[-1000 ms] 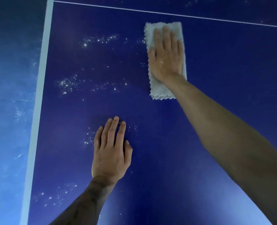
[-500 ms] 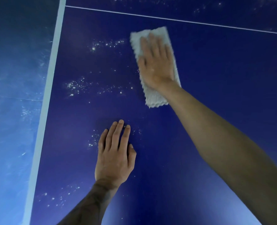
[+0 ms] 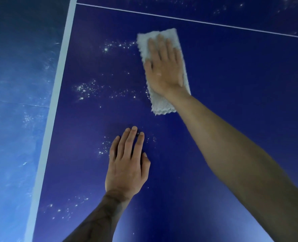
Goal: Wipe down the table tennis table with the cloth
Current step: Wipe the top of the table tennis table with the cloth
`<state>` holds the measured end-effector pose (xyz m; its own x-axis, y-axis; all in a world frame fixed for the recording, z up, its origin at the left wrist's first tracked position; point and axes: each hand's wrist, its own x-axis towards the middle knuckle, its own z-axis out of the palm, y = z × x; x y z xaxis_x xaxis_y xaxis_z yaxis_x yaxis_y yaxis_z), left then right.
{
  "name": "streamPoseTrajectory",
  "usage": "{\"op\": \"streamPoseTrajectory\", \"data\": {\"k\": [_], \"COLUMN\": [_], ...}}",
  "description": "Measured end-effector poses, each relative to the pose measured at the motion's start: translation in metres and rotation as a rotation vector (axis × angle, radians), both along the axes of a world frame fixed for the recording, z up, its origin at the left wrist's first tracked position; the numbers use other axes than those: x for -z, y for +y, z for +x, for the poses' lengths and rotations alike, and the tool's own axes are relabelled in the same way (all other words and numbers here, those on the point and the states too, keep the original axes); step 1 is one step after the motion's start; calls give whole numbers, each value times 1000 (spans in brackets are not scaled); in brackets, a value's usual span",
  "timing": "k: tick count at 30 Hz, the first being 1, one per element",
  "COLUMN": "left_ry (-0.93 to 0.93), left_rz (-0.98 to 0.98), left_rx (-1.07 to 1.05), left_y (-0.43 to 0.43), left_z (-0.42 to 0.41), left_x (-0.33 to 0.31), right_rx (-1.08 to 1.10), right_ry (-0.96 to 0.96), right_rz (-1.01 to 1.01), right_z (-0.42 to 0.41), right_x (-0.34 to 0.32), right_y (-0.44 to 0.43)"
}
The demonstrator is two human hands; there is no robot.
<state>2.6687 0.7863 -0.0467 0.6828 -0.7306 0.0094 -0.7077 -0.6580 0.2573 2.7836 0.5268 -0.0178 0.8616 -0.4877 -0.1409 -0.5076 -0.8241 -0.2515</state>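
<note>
Cloth [image 3: 162,105] flat under R grip [image 3: 164,70].

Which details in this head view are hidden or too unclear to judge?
1. Head view: middle of the cloth, covered by the right hand.
2. Head view: table surface under the cloth and the left hand, hidden by them.
3. Head view: white specks, too small to identify.
4. Head view: table's far, near and right sides, cut off by the frame.

A folded white cloth [image 3: 164,72] is pressed flat onto the dark blue worktop [image 3: 232,84] by the right hand [image 3: 164,70], upper centre. The left hand [image 3: 127,168] is laid flat below, among white specks [image 3: 85,89].
</note>
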Motion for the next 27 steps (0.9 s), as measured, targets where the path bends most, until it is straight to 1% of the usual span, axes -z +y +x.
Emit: {"op": "streamPoseTrajectory", "data": {"k": [2, 4, 5, 7, 10, 12, 14, 16, 18, 19, 21, 24, 26, 27], "left_ry": [7, 15, 21, 48, 86, 48, 14, 13, 9, 8, 12, 14, 6, 3], "left_rz": [-4, -1, -5, -31, -109, -118, -87, -31, 13, 29, 37, 40, 32, 31], "left_rx": [1, -2, -1, 5, 49, 28, -40, -95, -96, -90, -88, -87, -80, -78], "left_y": [0, 0, -1, 1, 11, 20, 26, 30, 32, 33, 35, 37, 37, 37], "left_z": [0, 0, 0, 0, 14, 38, 68, 91, 99, 100, 102, 104, 105, 105], "left_x": [-1, -2, -3, -5, -8, -11, -14, -15, -14, -13, -10, -6, -5, -4], "right_rx": [-169, -244, -213, -65, 173, 256, 227, 74, -45, -40, 89, 296, 355, 342], "right_ry": [2, 17, 18, 24, 32, 22, 4, 4, 30, 44, 55, 36, 3, -5], "right_rz": [-18, -38, -35, -41, -78, -65, -35, -39, -55, -58, -59, -78, -64, -50], "right_z": [-24, -55, -67, -78, -56, -34, -24, -36, -56, -63, -59, -19, 19, 35], "right_x": [1, 4, 5, 5, 3, 3, 1, 0, 1, 2, 2, 3, 4, 5], "right_y": [29, 37, 31, 10, -15, -10, 16, 49, 60, 54, 29, -5, -8, -2]}}
